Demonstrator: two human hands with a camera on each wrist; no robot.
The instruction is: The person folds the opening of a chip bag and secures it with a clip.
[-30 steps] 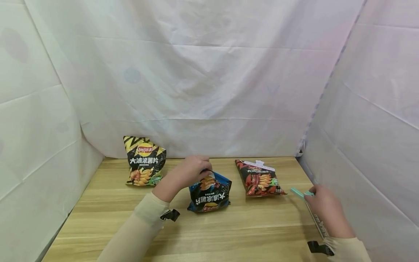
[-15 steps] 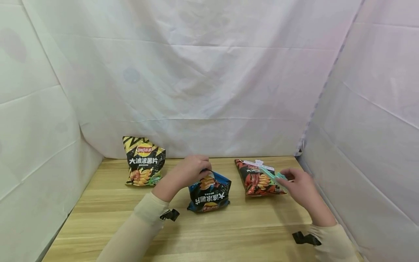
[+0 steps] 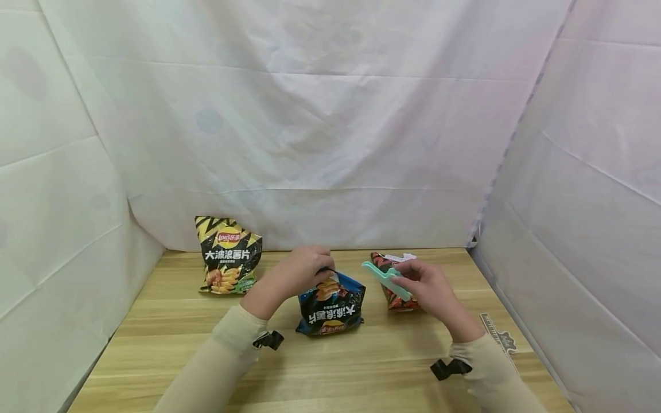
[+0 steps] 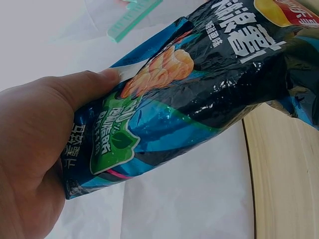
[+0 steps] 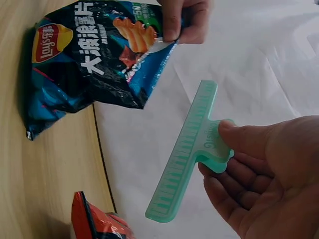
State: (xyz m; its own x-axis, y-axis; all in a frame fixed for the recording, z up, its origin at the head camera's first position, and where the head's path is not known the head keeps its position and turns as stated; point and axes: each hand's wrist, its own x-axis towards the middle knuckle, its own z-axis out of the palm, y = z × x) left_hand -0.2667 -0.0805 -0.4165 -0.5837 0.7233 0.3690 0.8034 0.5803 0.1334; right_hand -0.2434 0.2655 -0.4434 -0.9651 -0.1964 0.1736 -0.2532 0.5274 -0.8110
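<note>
Meanwhile, at a pale wood-grain table point(image 3: 361, 367) hemmed in by creased white sheeting point(image 3: 330, 126), a person in beige sleeves worked on a glossy blue-and-black crisp bag point(image 3: 333, 307), which stood near the middle of the tabletop. The left hand point(image 3: 299, 269) pinched the bag's crinkled top edge between thumb and curled fingers, holding it upright; the left wrist view showed the foil printed with ridged crisps and a green leaf badge, its surface shiny and dented. Whether the bag's mouth was open could not be told, and nothing of its contents showed. The right hand point(image 3: 426, 287) gripped a mint-green plastic sealing clip point(image 3: 387, 278), a long, flat, ribbed bar with a rounded tab at its middle, the thumb lying on that tab and the fingers curled beneath. The clip hung in the air just to the right of the blue bag's top, apart from it, its long bar slanting. Behind the right hand lay a red crisp bag point(image 3: 397, 298), mostly hidden, its top carrying a pale strip. Well to the left, a yellow-and-black crisp bag point(image 3: 227, 255) stood upright against the sheeting, puffed and wrinkled. A pale ruled strip point(image 3: 498, 338) lay flat near the table's right edge, beside the right sleeve.
</note>
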